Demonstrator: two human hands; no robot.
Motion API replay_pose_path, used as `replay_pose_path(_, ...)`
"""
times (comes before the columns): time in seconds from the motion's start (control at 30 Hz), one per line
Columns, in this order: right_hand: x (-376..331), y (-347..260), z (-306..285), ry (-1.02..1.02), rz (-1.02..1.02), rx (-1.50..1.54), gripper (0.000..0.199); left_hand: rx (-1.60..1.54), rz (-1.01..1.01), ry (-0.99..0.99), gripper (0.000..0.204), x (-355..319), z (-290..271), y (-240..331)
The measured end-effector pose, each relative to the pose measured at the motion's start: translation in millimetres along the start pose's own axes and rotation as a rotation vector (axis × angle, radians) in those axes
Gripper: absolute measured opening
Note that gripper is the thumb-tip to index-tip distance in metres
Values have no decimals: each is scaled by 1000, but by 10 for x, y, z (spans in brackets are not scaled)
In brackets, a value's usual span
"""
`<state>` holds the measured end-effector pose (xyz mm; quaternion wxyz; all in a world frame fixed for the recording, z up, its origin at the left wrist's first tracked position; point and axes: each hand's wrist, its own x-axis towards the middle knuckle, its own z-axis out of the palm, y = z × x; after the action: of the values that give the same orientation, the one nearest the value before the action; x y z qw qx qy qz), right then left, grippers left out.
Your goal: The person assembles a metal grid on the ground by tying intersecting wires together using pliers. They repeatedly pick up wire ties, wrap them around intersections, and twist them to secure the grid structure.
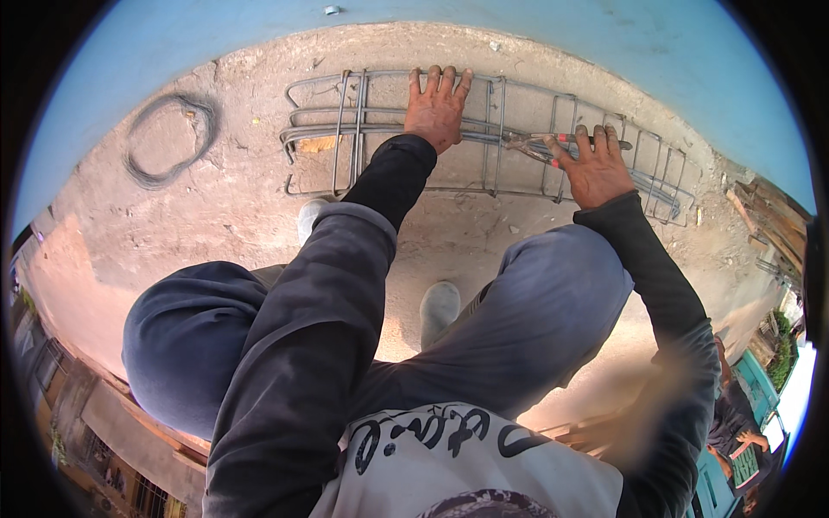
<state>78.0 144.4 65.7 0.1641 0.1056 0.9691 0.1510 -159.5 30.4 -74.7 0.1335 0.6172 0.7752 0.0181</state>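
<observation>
A long cage of thin steel rebar (359,112), with rods running lengthwise and bent stirrups around them, lies on the concrete floor ahead of me. Across its rods rests my left hand (437,110), palm down, with spread fingers reaching the far rod. My right hand (598,166) is over the cage's right part, closed around the handles of a pair of pliers (537,144) with red and black grips. The metal head of the pliers points left, over the middle rods. Part of the handles is hidden under the fingers.
A coil of thin wire (131,154) lies on the floor at left. Wooden planks (767,223) are stacked at the far right. A blue wall (553,26) borders the floor beyond the cage. Another person (739,432) is at the lower right. My knees are bent below the cage.
</observation>
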Motion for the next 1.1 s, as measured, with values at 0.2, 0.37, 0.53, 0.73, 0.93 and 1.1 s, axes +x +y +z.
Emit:
replay_pose_path(0.2, 207, -75, -237, -160, 17, -49, 49, 9, 0, 16, 112, 3, 28, -13)
replay_pose_path(0.37, 344, -76, -400, -173, -36, -125, 44, -10, 11, 62, 112, -9, 48, -36)
replay_pose_path(0.53, 380, -65, -408, -229, -56, -139, 43, 4, 19, 50, 113, 11, 28, -8)
replay_pose_path(0.73, 503, -69, -659, -620, 54, 196, 28, 4, 4, 60, 113, -11, 41, -31)
replay_pose_path(0.93, 481, 195, -122, -776, 130, 391, 24, -2, 7, 57, 114, 13, 19, 13)
replay_pose_path(1.1, 386, 121, -184, -660, 154, 392, 27, -2, -8, 49, 114, -27, 13, -21)
